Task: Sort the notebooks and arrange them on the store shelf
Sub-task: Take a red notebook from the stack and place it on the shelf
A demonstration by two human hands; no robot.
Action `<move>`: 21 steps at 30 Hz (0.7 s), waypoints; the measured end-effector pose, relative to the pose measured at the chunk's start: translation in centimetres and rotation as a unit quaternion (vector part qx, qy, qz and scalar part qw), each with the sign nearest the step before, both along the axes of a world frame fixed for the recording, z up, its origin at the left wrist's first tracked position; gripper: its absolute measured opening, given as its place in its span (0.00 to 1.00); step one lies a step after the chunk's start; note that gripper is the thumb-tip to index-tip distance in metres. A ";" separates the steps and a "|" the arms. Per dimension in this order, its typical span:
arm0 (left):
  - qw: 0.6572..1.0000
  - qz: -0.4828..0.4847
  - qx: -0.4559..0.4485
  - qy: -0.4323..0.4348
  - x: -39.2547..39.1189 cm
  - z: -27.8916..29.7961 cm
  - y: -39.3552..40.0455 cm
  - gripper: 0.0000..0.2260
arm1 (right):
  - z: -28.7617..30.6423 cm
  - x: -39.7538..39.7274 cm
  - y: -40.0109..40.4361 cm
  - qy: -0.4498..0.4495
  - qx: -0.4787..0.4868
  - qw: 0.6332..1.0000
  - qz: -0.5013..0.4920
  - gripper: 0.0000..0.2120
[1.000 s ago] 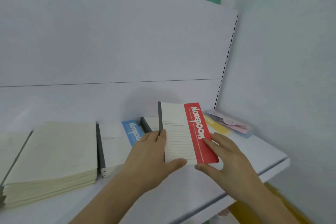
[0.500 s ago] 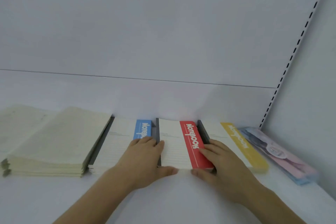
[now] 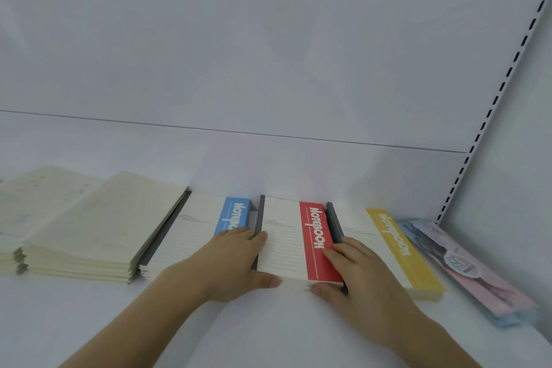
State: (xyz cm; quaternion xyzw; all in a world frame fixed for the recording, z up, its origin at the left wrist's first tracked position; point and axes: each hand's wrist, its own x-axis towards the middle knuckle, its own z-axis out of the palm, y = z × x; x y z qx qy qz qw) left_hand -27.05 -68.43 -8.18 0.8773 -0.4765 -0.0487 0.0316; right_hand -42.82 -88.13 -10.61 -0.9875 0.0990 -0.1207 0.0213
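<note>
Your left hand [image 3: 231,266] lies at the left edge of the red notebook [image 3: 294,240], with its fingers stretched almost straight along the dark spine and its thumb reaching across the near edge of the stack. Your right hand [image 3: 360,275] is at the right edge of the same notebook. Its fingers are laid along the red band and its thumb is tucked under the near right corner, so the two hands bracket the stack from either side. Neither hand is closed tightly; both are pressed flat against the cover and edges.

The red notebook lies flat on the white shelf [image 3: 268,331], on top of a small pile of the same kind, near the back panel. Just beside it on the left is the blue notebook [image 3: 206,233], partly covered by your left hand. Just beside it on the right is the yellow notebook [image 3: 388,251], whose left part your right hand covers.

Farther left sit two piles of plain cream notebooks [image 3: 95,227], touching each other. At the far right a flat pack in pink and blue [image 3: 466,269] lies angled toward the corner of the shelf.
</note>
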 end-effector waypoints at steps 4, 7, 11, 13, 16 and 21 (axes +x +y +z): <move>1.000 0.005 0.000 0.021 0.0 0.1 -0.2 0.34 | -0.1 0.0 -0.4 0.005 0.013 1.000 0.004 0.43; 1.000 0.005 -0.001 0.008 -0.2 0.0 -0.2 0.35 | 0.2 -0.2 0.0 -0.001 0.022 1.000 0.007 0.41; 1.000 0.021 -0.003 0.013 -0.2 0.1 -0.3 0.35 | 0.1 0.0 0.2 -0.010 0.047 0.999 0.008 0.36; 0.999 0.024 -0.011 0.020 -0.4 0.1 -0.3 0.36 | 0.1 0.0 0.1 -0.026 0.077 0.997 0.013 0.33; 0.999 0.038 -0.012 0.025 -0.5 0.2 -0.3 0.37 | 0.1 0.3 -0.1 -0.049 0.084 0.995 0.022 0.26; 0.998 0.037 -0.012 -0.048 -1.3 0.3 -0.2 0.32 | 0.1 -0.2 -0.3 -0.040 0.060 0.997 0.034 0.30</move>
